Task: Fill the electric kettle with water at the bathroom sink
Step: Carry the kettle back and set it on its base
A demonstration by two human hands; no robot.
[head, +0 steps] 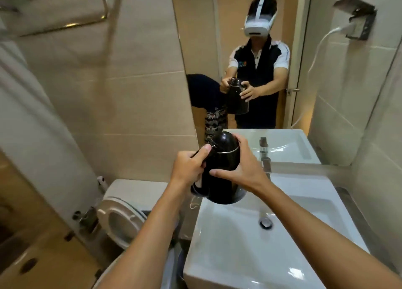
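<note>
A black electric kettle with its lid down hangs in the air over the back left corner of the white rectangular sink. My left hand grips its handle, thumb resting near the lid. My right hand wraps around the kettle's body from the right side. The chrome tap stands at the back of the basin, just right of the kettle, and no water flow is visible. The drain sits in the middle of the basin.
A mirror behind the sink reflects a person holding the kettle. A toilet with its seat down stands left of the sink. A wall socket with a white cable hangs at the upper right. Tiled walls close in on both sides.
</note>
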